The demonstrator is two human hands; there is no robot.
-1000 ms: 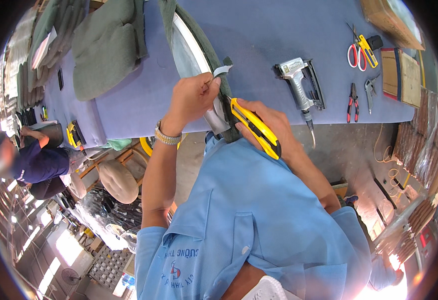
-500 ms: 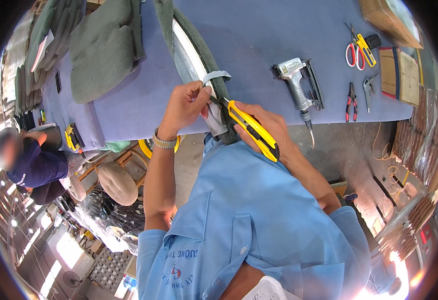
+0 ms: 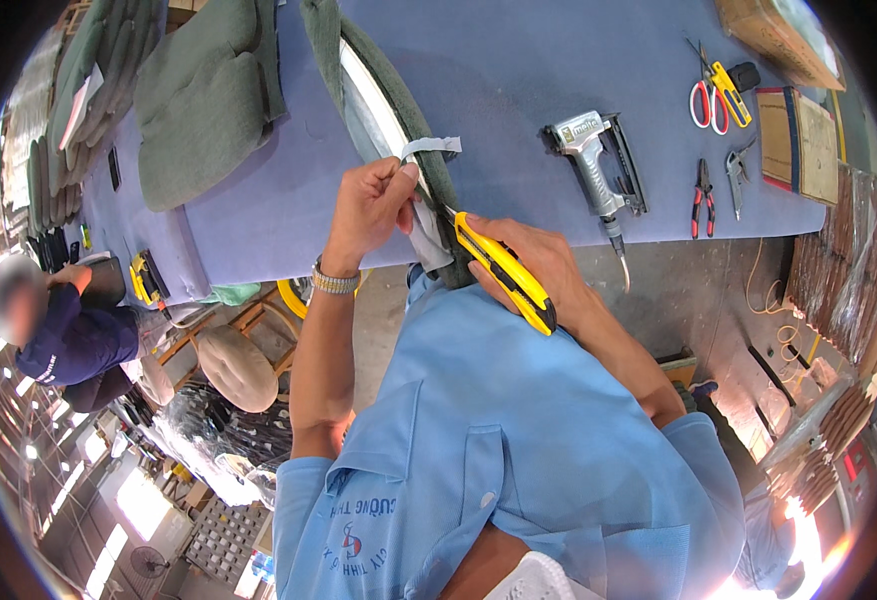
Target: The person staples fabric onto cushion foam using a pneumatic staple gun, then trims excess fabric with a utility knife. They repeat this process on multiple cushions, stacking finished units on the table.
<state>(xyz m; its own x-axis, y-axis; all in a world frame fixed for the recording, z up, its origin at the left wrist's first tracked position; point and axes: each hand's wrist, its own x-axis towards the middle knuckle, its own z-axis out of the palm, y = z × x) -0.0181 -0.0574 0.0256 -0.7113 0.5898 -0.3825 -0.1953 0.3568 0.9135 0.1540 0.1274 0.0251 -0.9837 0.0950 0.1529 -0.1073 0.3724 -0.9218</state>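
Note:
A long, curved piece covered in dark green fabric [image 3: 405,97], with a white inner strip, runs from the far table edge toward my body. My left hand [image 3: 371,208] is closed in a pinch at its near end, beside a loose pale grey band [image 3: 432,147]. What lies between the fingertips is mostly hidden. In my right hand [image 3: 538,258] is a yellow and black utility knife [image 3: 506,272], its front end against the green fabric. A grey flap [image 3: 425,238] hangs below the left fingers.
On the blue-covered table [image 3: 498,60] lie a staple gun [image 3: 590,165] with its hose, red-handled pliers [image 3: 702,200], scissors [image 3: 700,105] and another yellow cutter [image 3: 730,95]. Green cushions [image 3: 208,110] are at left. A person [image 3: 78,325] sits beyond the left table end.
My left hand has shifted slightly left, away from the knife. The knife has tilted a little, its rear end dropping toward me.

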